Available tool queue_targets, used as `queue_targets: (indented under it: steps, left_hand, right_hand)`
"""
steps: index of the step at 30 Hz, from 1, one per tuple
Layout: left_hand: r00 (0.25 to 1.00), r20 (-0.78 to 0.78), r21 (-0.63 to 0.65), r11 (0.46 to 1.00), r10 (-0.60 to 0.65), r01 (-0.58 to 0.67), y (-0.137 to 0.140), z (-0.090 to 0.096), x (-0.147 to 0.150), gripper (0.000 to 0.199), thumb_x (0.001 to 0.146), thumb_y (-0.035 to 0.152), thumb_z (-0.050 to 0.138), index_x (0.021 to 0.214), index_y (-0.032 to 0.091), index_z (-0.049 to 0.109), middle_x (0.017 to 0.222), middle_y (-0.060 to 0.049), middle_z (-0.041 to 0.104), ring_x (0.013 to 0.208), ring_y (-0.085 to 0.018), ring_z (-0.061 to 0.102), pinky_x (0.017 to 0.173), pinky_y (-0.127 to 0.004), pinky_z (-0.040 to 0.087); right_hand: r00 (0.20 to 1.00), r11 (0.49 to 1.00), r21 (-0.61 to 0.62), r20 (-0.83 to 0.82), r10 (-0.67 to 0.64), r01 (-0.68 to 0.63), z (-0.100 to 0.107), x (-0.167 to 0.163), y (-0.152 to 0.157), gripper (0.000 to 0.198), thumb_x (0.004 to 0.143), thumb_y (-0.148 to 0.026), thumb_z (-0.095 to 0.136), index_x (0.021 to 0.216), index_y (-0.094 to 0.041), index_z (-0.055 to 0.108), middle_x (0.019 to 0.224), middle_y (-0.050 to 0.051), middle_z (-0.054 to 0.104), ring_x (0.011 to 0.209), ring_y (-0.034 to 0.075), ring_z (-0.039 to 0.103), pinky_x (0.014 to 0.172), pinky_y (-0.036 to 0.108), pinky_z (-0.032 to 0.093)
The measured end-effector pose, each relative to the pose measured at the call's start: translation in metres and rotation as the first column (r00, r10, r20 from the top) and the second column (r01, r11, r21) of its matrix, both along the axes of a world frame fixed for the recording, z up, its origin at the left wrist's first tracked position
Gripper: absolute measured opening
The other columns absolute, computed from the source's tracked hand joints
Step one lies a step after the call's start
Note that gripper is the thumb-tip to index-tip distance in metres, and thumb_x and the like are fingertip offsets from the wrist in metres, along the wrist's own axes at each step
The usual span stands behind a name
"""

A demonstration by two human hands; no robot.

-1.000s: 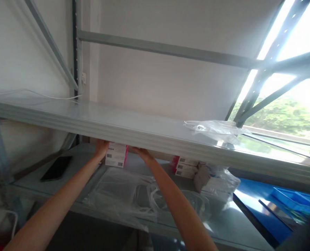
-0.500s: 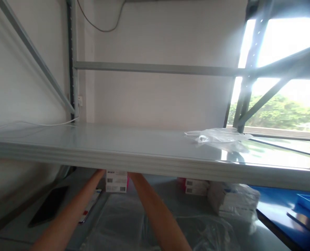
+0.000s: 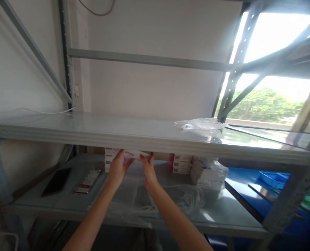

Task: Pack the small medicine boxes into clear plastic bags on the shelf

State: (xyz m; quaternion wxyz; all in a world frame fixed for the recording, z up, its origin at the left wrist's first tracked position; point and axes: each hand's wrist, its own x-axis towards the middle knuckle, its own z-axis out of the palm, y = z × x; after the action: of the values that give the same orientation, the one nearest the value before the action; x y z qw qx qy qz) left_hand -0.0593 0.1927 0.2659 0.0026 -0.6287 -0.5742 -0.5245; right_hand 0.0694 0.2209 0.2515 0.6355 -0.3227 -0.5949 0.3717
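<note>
Just below the upper shelf's front edge, a small white box [image 3: 134,153] with a printed label is held between my two hands. My left hand [image 3: 118,168] grips its left end, and my right hand [image 3: 149,170] pinches its right end. Behind my left hand stands a stack of similar white boxes [image 3: 108,161], partly hidden by that hand and the shelf edge. Farther right is another stack of white boxes [image 3: 182,164] with pink sides. A plastic-wrapped stack [image 3: 208,173] adjoins it.
The upper shelf [image 3: 113,129] hangs over my hands, with a crumpled clear bag [image 3: 200,124] on it. On the lower shelf [image 3: 230,209] lie a dark tablet-like slab [image 3: 57,181], a phone [image 3: 88,183] and clear plastic bags [image 3: 128,195]. Blue trays [image 3: 273,179] are at right.
My hands have drawn back from under the upper shelf into sight, with a white box between them. The view has tilted downward, showing more of the lower shelf.
</note>
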Motion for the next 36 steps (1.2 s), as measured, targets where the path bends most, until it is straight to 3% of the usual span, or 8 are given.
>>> queue_targets:
  steps: [3,6,12,16,21,26,30,36]
  left_hand:
    - [0.997,-0.003,0.065,0.995,-0.08,0.08,-0.041,-0.013,0.037,0.054,0.08,0.024,0.067,0.131,0.022,0.051,0.129,-0.009,0.061,0.114,-0.025,0.061,0.099,-0.036,0.048]
    - [0.992,-0.021,0.076,0.99,-0.121,0.122,-0.075,-0.023,0.071,0.057,0.081,0.019,0.065,0.135,0.025,0.048,0.134,-0.007,0.058,0.119,-0.025,0.058,0.101,-0.034,0.047]
    - [0.962,-0.045,-0.053,0.962,-0.27,0.268,-0.123,-0.041,0.126,0.063,0.082,0.021,0.065,0.14,0.029,0.041,0.139,-0.005,0.053,0.119,-0.025,0.058,0.1,-0.036,0.049]
    - [0.932,-0.043,-0.097,0.93,-0.36,0.355,-0.138,-0.058,0.156,0.063,0.084,0.017,0.063,0.142,0.03,0.039,0.138,-0.006,0.054,0.122,-0.024,0.056,0.101,-0.037,0.048]
    - [0.922,0.052,-0.156,0.909,-0.383,0.387,-0.125,-0.083,0.178,0.061,0.083,0.016,0.064,0.139,0.025,0.041,0.132,-0.009,0.059,0.114,-0.024,0.061,0.098,-0.036,0.049]
    - [0.923,0.127,-0.125,0.917,-0.364,0.378,-0.094,-0.1,0.18,0.058,0.084,0.016,0.064,0.136,0.023,0.041,0.133,-0.009,0.058,0.113,-0.023,0.062,0.095,-0.036,0.05]
    - [0.933,0.142,-0.144,0.925,-0.331,0.351,-0.074,-0.107,0.172,0.057,0.083,0.014,0.064,0.134,0.02,0.042,0.123,-0.012,0.063,0.107,-0.024,0.064,0.092,-0.037,0.051]
    - [0.961,0.053,-0.239,0.931,-0.27,0.275,-0.054,-0.106,0.165,0.052,0.082,0.013,0.063,0.131,0.019,0.046,0.116,-0.012,0.066,0.105,-0.028,0.065,0.09,-0.04,0.051]
  right_hand:
    - [0.989,0.994,-0.089,-0.128,-0.076,0.065,-0.014,0.039,-0.046,0.072,0.076,-0.049,0.059,0.139,-0.029,0.031,0.131,0.007,0.053,0.127,0.023,0.047,0.109,0.044,0.035]
    - [0.987,0.988,-0.117,-0.115,-0.112,0.098,-0.027,0.077,-0.085,0.059,0.073,-0.047,0.064,0.125,-0.027,0.045,0.12,0.007,0.06,0.112,0.023,0.058,0.102,0.044,0.043]
    - [0.92,0.92,-0.1,0.146,-0.363,0.379,-0.045,0.16,-0.13,0.054,0.069,-0.051,0.068,0.112,-0.022,0.055,0.112,0.01,0.063,0.103,0.026,0.06,0.091,0.043,0.051]
    - [0.925,0.901,-0.257,0.25,-0.287,0.349,-0.058,0.206,-0.141,0.061,0.063,-0.056,0.071,0.11,-0.021,0.057,0.095,0.007,0.066,0.084,0.025,0.065,0.068,0.038,0.058]
    - [0.923,0.874,-0.334,0.281,-0.264,0.352,-0.069,0.231,-0.134,0.062,0.058,-0.056,0.073,0.105,-0.019,0.059,0.084,0.003,0.065,0.076,0.021,0.065,0.059,0.031,0.057]
    - [0.915,0.876,-0.311,0.287,-0.283,0.369,-0.079,0.225,-0.106,0.065,0.058,-0.056,0.073,0.11,-0.019,0.056,0.088,0.003,0.064,0.079,0.02,0.065,0.06,0.03,0.057]
    - [0.917,0.891,-0.281,0.289,-0.276,0.357,-0.086,0.215,-0.082,0.062,0.059,-0.053,0.072,0.108,-0.019,0.055,0.088,0.004,0.064,0.076,0.019,0.064,0.058,0.03,0.056]
    - [0.929,0.885,-0.341,0.3,-0.218,0.318,-0.098,0.211,-0.05,0.052,0.057,-0.044,0.071,0.1,-0.019,0.054,0.09,0.003,0.06,0.075,0.018,0.063,0.053,0.027,0.054]
